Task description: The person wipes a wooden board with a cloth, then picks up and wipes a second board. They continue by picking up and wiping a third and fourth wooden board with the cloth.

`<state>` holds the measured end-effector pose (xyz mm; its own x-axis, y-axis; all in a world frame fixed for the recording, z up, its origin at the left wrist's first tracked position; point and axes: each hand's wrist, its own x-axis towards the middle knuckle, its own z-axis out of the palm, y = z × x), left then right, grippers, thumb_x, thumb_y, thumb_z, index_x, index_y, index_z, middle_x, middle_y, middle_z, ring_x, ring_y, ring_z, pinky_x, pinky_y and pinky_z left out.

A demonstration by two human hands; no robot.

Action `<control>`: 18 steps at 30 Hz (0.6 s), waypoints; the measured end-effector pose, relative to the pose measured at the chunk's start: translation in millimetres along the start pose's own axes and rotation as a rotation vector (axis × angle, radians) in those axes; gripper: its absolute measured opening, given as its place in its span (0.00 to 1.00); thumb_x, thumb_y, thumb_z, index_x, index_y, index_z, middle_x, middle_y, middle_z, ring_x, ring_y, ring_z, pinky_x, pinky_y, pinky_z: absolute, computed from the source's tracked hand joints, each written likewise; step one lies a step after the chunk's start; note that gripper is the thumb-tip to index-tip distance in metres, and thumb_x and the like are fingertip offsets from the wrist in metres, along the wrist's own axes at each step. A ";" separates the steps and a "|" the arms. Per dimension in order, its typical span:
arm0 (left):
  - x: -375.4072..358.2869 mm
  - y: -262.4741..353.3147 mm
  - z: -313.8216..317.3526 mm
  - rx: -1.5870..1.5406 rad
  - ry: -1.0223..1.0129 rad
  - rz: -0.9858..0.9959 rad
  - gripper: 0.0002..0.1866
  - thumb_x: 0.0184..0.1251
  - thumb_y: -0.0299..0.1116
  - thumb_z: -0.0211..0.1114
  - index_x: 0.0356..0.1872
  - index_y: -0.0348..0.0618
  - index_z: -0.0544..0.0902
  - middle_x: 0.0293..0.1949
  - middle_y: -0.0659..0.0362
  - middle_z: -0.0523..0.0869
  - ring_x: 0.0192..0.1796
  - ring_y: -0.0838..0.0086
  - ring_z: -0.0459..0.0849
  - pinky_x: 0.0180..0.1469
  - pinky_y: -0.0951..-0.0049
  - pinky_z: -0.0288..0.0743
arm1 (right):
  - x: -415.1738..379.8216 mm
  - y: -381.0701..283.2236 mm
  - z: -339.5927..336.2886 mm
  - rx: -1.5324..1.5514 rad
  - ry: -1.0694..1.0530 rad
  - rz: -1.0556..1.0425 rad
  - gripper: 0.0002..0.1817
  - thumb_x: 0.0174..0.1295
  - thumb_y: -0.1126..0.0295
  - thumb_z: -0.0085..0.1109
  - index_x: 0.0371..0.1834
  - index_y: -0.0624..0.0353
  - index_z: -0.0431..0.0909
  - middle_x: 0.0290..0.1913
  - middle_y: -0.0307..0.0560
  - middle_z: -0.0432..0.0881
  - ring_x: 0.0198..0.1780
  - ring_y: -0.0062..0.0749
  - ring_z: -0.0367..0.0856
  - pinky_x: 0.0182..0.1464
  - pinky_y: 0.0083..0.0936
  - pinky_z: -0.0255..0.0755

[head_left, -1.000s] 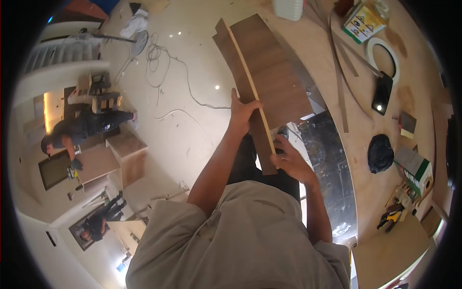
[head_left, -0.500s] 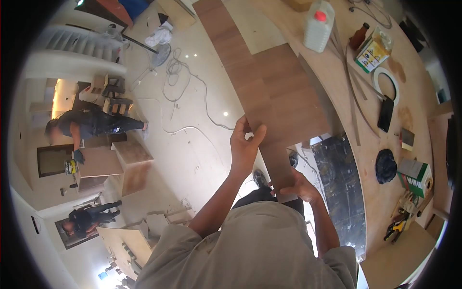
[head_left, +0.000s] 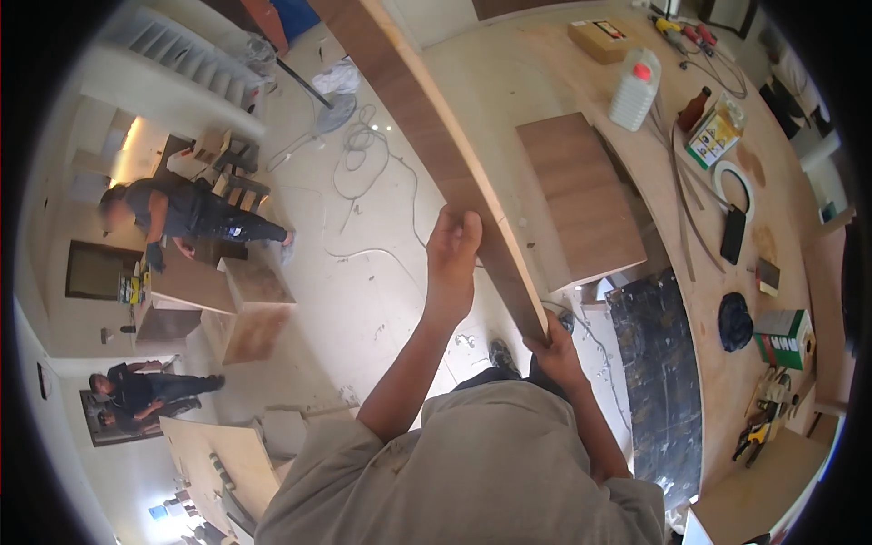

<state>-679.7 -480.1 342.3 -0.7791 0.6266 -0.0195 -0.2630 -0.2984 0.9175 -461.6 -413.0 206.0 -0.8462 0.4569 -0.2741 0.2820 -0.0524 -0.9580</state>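
Note:
A long brown wooden board with a pale edge runs diagonally from the top of the view down toward my body. My left hand is closed around its lower middle, the thumb lying across the brown face. At the near end, my right hand grips the board, its fingers partly hidden. The board is tilted, so its pale narrow edge shows along the right side. Beyond it, to the right, stands a brown wood-faced box or panel beside the worktable.
The curved worktable carries a white jug, a brown bottle, a tape roll, a phone and tools. Cables lie on the floor. One person works at a cabinet; others stand further left.
The board has turned from showing its broad face to showing its pale edge, uncovering the brown box behind. My right hand has shifted upward slightly. The view has shifted a little.

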 end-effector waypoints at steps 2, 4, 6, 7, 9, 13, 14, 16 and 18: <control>-1.5 4.3 -10.9 -0.129 -0.066 0.002 0.23 0.85 0.48 0.54 0.67 0.41 0.72 0.50 0.59 0.83 0.53 0.72 0.82 0.58 0.69 0.76 | -8.6 -24.1 10.1 -0.270 0.085 0.077 0.34 0.62 0.80 0.68 0.74 0.57 0.72 0.53 0.52 0.86 0.51 0.42 0.85 0.56 0.30 0.78; -4.1 7.1 -20.8 -0.257 -0.128 0.004 0.26 0.88 0.55 0.46 0.67 0.43 0.72 0.42 0.61 0.82 0.46 0.71 0.81 0.55 0.66 0.76 | -16.9 -28.9 25.1 -0.339 0.188 -0.149 0.35 0.63 0.84 0.62 0.75 0.56 0.70 0.60 0.59 0.82 0.58 0.52 0.81 0.61 0.36 0.75; -8.9 15.8 -19.8 -0.269 -0.084 0.001 0.30 0.86 0.58 0.43 0.67 0.42 0.73 0.38 0.59 0.79 0.43 0.68 0.80 0.52 0.62 0.76 | -22.4 -28.7 35.5 -0.484 0.298 -0.384 0.36 0.61 0.87 0.59 0.76 0.56 0.70 0.64 0.60 0.80 0.62 0.55 0.79 0.65 0.39 0.73; -11.5 18.8 -20.8 -0.287 -0.091 0.011 0.30 0.85 0.58 0.44 0.66 0.42 0.73 0.37 0.59 0.79 0.42 0.67 0.79 0.51 0.61 0.76 | -25.3 -29.3 38.1 -0.519 0.304 -0.399 0.38 0.60 0.88 0.59 0.77 0.57 0.69 0.64 0.60 0.79 0.63 0.56 0.78 0.66 0.41 0.72; -14.6 24.0 -22.3 -0.326 -0.106 0.020 0.30 0.84 0.57 0.44 0.66 0.41 0.74 0.36 0.58 0.78 0.40 0.67 0.78 0.49 0.61 0.75 | -29.7 -31.3 41.8 -0.588 0.326 -0.425 0.40 0.58 0.89 0.57 0.78 0.58 0.68 0.66 0.60 0.78 0.66 0.58 0.76 0.68 0.44 0.70; -15.0 27.1 -25.5 -0.416 -0.149 0.007 0.31 0.81 0.56 0.43 0.65 0.40 0.75 0.34 0.58 0.77 0.38 0.66 0.76 0.46 0.61 0.74 | -35.6 -36.9 43.7 -0.692 0.381 -0.491 0.44 0.54 0.92 0.58 0.80 0.57 0.66 0.64 0.59 0.77 0.64 0.57 0.75 0.68 0.51 0.67; -14.5 26.4 -26.4 -0.438 -0.160 0.004 0.31 0.80 0.57 0.43 0.65 0.39 0.75 0.34 0.58 0.77 0.38 0.66 0.76 0.45 0.61 0.74 | -35.8 -35.3 43.0 -0.696 0.380 -0.485 0.45 0.54 0.91 0.58 0.80 0.58 0.66 0.65 0.60 0.77 0.66 0.58 0.74 0.69 0.50 0.66; -15.3 24.9 -26.6 -0.476 -0.175 0.014 0.33 0.79 0.58 0.43 0.65 0.39 0.75 0.33 0.58 0.77 0.38 0.66 0.76 0.45 0.62 0.74 | -39.9 -33.8 43.5 -0.710 0.379 -0.468 0.45 0.53 0.91 0.58 0.80 0.59 0.65 0.66 0.61 0.76 0.67 0.58 0.73 0.70 0.49 0.65; -16.5 26.7 -23.6 -0.509 -0.174 0.022 0.32 0.80 0.57 0.43 0.64 0.38 0.75 0.33 0.58 0.77 0.37 0.67 0.76 0.43 0.63 0.74 | -40.5 -34.9 44.6 -0.729 0.391 -0.457 0.46 0.52 0.91 0.59 0.80 0.59 0.66 0.66 0.61 0.76 0.67 0.58 0.73 0.70 0.49 0.64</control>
<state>-687.3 -515.4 357.8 -0.6932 0.7133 0.1036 -0.5237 -0.5972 0.6075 -457.3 -469.4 246.7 -0.7701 0.5686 0.2892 0.2858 0.7128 -0.6405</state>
